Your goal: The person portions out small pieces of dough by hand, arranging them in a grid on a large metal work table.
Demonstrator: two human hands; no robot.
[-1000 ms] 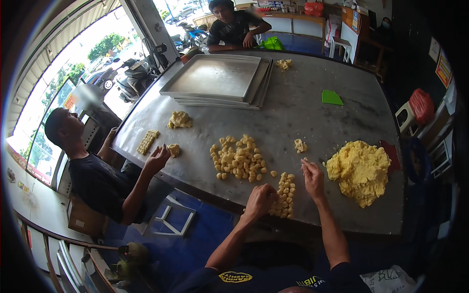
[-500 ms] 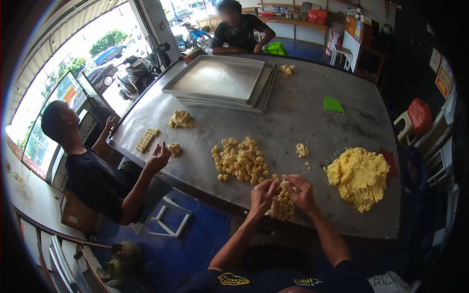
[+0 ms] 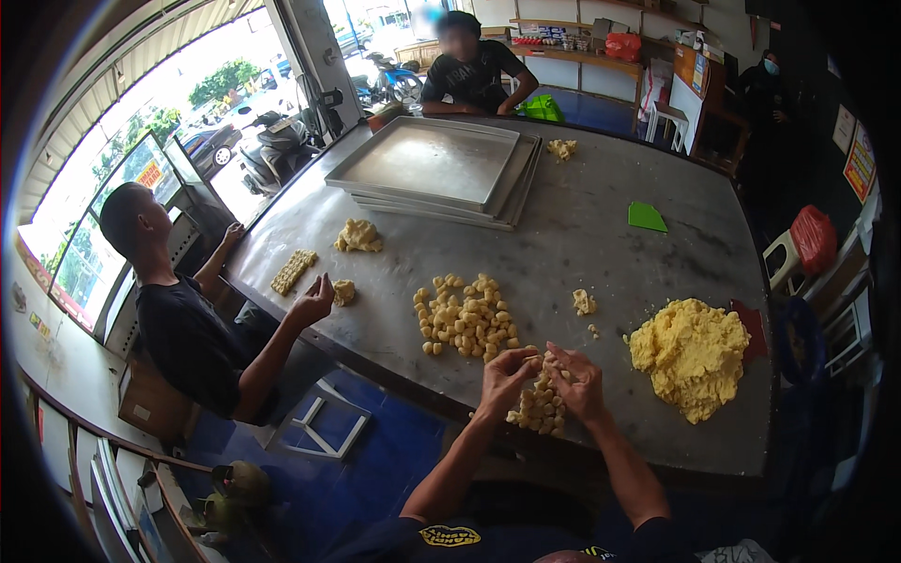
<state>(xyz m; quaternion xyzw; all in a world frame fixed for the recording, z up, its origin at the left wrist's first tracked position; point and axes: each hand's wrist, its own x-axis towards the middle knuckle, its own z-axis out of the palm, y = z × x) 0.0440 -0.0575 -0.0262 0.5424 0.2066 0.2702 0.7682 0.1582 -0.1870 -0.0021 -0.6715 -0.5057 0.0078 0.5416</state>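
Over the near edge of the metal table, my left hand is closed, thumb and fingertips pinching a small piece of dough. Close beside it, my right hand is closed too, its fingertips on dough that they partly hide. Below and between the hands lies a small heap of pale nuggets, either dough balls or something like them. A larger spread of rounded dough balls sits just beyond my left hand. To the right of my right hand rises a big crumbly mound of yellow dough.
A dough scrap and a green scraper lie ahead on the table. Stacked metal trays stand at the far left. A co-worker handles dough on the left; another person leans at the far edge.
The whole view has shifted slightly. My hands stay together at the same spot, with small finger movements. A masked person now shows at the back right.
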